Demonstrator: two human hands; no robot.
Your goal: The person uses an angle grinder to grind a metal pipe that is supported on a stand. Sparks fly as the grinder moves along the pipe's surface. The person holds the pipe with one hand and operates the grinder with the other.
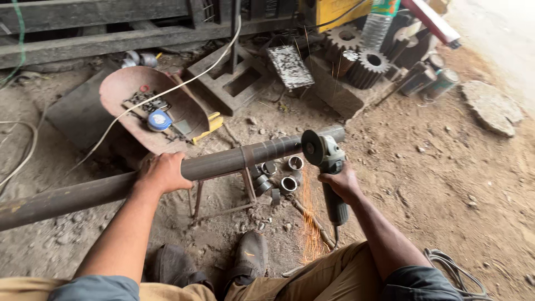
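One long steel pipe (167,175) lay almost level across the view, resting on a small metal stand (223,192) set on the dirt floor (434,184). The left hand (163,173) was clamped over the top of the pipe, fingers wrapped around it just left of the stand. The right hand (340,183) gripped the body of an angle grinder (326,167) with its fingers closed tight, and the disc (310,147) stood upright against the pipe near its far end — orange sparks (309,223) streamed down from the cut toward the floor. Just below the pipe, between the stand and the grinder, sat a cluster of short cut pipe rings (281,175). A dark shoe (251,253) was planted on the ground under the sparks.

Farther off, a rusty curved metal pan (125,89) held a blue tape measure (160,120) and some small bits, possibly chain links — too small to tell. A white cable (167,92) ran across the pan. Beyond, several large gears (368,64) and a clear plastic bottle (378,25) stood among scrap steel.
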